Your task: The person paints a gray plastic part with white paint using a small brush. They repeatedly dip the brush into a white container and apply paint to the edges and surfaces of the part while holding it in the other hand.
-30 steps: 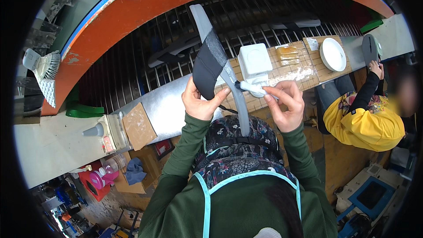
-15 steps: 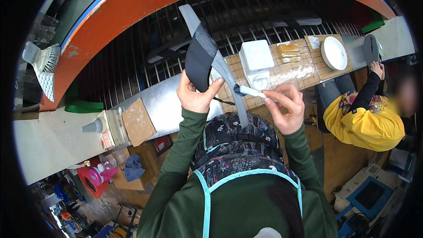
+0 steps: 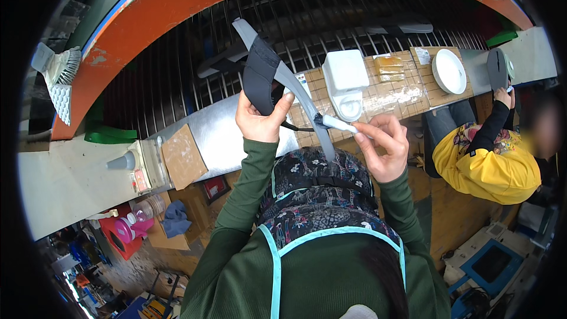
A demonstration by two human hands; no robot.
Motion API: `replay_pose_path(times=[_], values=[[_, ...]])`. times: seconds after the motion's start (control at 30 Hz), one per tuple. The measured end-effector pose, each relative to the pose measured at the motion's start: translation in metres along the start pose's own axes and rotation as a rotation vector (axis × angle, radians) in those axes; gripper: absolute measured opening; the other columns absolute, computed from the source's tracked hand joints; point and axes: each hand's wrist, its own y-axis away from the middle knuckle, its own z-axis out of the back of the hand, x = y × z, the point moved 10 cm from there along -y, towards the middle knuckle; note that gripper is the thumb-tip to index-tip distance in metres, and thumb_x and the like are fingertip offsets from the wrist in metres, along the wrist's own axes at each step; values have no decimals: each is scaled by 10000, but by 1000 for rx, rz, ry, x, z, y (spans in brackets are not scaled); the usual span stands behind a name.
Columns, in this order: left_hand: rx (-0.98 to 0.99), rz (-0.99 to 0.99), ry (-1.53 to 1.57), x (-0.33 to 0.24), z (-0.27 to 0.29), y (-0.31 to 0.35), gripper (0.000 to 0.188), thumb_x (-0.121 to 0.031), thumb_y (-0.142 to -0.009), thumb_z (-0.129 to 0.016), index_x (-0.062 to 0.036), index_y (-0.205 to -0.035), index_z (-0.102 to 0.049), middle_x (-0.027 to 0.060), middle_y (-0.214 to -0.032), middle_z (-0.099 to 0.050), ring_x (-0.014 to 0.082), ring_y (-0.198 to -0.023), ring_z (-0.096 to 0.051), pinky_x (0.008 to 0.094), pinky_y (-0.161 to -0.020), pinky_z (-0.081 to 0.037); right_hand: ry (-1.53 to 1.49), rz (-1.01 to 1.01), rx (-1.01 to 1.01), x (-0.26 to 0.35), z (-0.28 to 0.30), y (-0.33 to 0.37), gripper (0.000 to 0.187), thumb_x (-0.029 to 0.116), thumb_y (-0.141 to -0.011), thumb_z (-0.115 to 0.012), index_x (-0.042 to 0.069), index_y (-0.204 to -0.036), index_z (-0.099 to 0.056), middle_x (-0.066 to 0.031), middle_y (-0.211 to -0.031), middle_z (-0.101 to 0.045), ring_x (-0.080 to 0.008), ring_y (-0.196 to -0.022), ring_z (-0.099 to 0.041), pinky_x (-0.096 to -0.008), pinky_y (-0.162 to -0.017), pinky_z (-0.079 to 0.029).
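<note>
My left hand [image 3: 260, 123] is closed around the black upper of a sandal [image 3: 257, 82], its thumb on the near side. The sandal's thin grey sole [image 3: 299, 93] is turned edge-on and slants from upper left down toward my apron. Between the fingertips of my right hand [image 3: 387, 146] is a small brush [image 3: 338, 123] with a pale handle. Its dark bristles touch the sole near the lower end. Just beyond the brush stands a white plastic container [image 3: 345, 74] with a small round cup at its front.
A roller conveyor [image 3: 171, 77] runs behind the bench, with other sandals [image 3: 407, 26] on it. A yellowish block [image 3: 388, 68] and a white bowl [image 3: 449, 71] sit right of the container. Cardboard [image 3: 183, 156] lies at left. A co-worker in yellow [image 3: 487, 162] holds a grey sole at right.
The sandal has tilted, its upper end coming lower and slightly left. The brush stays against the sole near its lower end, and my right hand has barely moved.
</note>
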Motion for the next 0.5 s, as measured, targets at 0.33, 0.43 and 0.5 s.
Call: replay_pose_path(times=[0.33, 0.43, 0.5], values=[[-91, 246, 60, 28, 13, 6, 397, -59, -733, -792, 13, -1049, -564, 105, -973, -637, 116, -805, -615, 240, -712, -524, -4, 2, -1, 2, -7, 6, 208, 140, -726, -755, 117, -932, -745, 12, -807, -565, -107, -574, -445, -286, -690, -283], [-108, 282, 63, 32, 15, 5, 380, -44, -741, -781, 16, -1053, -572, 115, -988, -644, 126, -814, -624, 246, -737, -529, 5, 18, 6, 4, -10, 5, 211, 141, -724, -757, 117, -933, -746, 10, -824, -569, -107, -582, -461, -288, -692, -284], [-113, 341, 89, 37, 14, 6, 371, -35, -749, -770, 18, -1061, -576, 125, -1003, -649, 134, -828, -630, 256, -756, -533, 8, 49, 2, 7, -10, 3, 211, 138, -722, -759, 119, -933, -746, 7, -835, -569, -107, -589, -474, -289, -695, -285]])
